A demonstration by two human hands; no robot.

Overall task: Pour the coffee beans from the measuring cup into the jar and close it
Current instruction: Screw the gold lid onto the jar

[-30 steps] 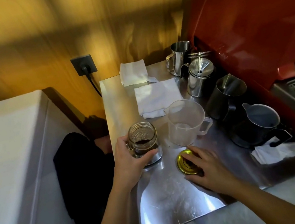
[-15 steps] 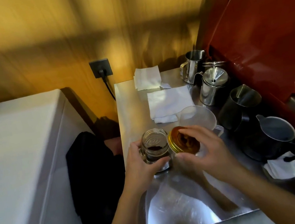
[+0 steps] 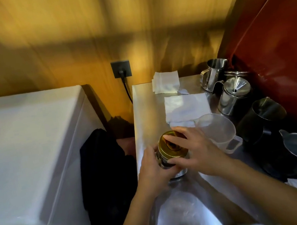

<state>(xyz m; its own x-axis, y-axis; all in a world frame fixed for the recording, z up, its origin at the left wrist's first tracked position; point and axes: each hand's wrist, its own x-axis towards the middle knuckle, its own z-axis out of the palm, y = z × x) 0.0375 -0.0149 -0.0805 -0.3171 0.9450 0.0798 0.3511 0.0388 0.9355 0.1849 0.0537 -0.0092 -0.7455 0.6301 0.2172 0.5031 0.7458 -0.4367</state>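
Head view: the glass jar (image 3: 165,162) stands on the steel counter (image 3: 144,113), near its left edge and just below the centre of the picture. The left hand (image 3: 153,172) wraps the jar's side from seven o'clock, its fingers curled tight round the glass. The gold lid (image 3: 170,145) sits over the jar's mouth, somewhat tilted; whether it is seated I cannot tell. The right hand (image 3: 197,149) reaches in from four o'clock, its fingers (image 3: 175,139) spread across the lid's top and its thumb pressed at the rim, gripping the lid. The clear measuring cup (image 3: 218,130) stands upright just beside the right hand at two o'clock, looking empty. White folded cloths (image 3: 186,107) lie at twelve o'clock of the jar, and steel pitchers (image 3: 234,93) at one o'clock.
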